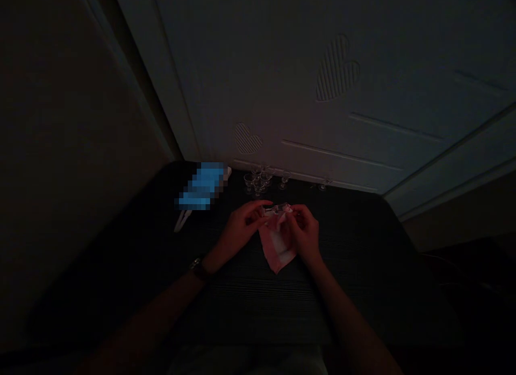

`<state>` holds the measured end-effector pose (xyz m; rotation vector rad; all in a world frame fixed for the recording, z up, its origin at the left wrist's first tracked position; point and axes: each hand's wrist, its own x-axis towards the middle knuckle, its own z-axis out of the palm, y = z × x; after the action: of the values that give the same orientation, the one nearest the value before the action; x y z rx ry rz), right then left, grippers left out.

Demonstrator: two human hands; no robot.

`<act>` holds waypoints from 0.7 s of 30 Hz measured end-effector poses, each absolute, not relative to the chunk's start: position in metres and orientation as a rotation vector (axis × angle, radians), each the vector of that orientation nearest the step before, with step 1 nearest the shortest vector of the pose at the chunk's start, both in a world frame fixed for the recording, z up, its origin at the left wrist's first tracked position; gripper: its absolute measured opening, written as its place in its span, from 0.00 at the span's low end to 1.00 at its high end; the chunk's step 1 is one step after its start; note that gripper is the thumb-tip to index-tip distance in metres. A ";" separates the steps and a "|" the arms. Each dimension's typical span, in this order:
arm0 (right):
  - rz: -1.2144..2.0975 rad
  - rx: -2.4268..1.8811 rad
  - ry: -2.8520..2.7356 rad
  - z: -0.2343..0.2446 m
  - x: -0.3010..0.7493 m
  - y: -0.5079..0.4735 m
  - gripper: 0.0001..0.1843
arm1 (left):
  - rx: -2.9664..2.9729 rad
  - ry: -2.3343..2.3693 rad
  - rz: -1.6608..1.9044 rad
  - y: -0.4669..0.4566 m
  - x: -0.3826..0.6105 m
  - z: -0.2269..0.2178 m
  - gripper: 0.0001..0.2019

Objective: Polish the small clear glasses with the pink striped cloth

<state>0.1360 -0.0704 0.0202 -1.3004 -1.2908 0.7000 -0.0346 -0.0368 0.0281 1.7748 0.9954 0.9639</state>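
Observation:
Between my two hands, over the dark tabletop, a small clear stemmed glass (pixel 274 209) lies sideways. The fingers of my left hand (pixel 244 222) are closed on its left end. A pink and white cloth (pixel 277 249) hangs below the glass, its lower corner pointing towards me. My right hand (pixel 306 230) pinches the top of this cloth against the glass's right end. Dim light and the cloth hide the fingertips in part. Just beyond my hands stands a cluster of similar small glasses (pixel 258 181).
One glass (pixel 284 180) stands right of the cluster, and another (pixel 323 185) farther right by the wall. A device with a blurred blue screen (pixel 203 187) is at the back left. The dark table (pixel 355 278) meets a pale panel with raised hearts (pixel 337 69).

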 end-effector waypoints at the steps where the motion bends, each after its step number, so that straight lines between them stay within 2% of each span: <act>1: 0.704 -1.302 -1.290 0.021 0.136 -0.071 0.09 | 1.761 0.996 0.947 -0.037 -0.035 0.029 0.19; 9: 0.726 -1.283 -1.271 0.024 0.137 -0.072 0.09 | 1.705 1.051 0.846 -0.039 -0.034 0.032 0.15; 16: 0.699 -1.293 -1.296 0.021 0.136 -0.072 0.08 | 1.618 0.972 0.907 -0.038 -0.034 0.031 0.15; 21: 0.688 -1.300 -1.317 0.022 0.136 -0.072 0.08 | 1.578 0.937 0.947 -0.039 -0.032 0.032 0.23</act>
<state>0.1359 -0.0722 0.0216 -1.3005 -1.3171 0.6877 -0.0324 -0.0389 0.0318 1.5783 0.9366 0.9470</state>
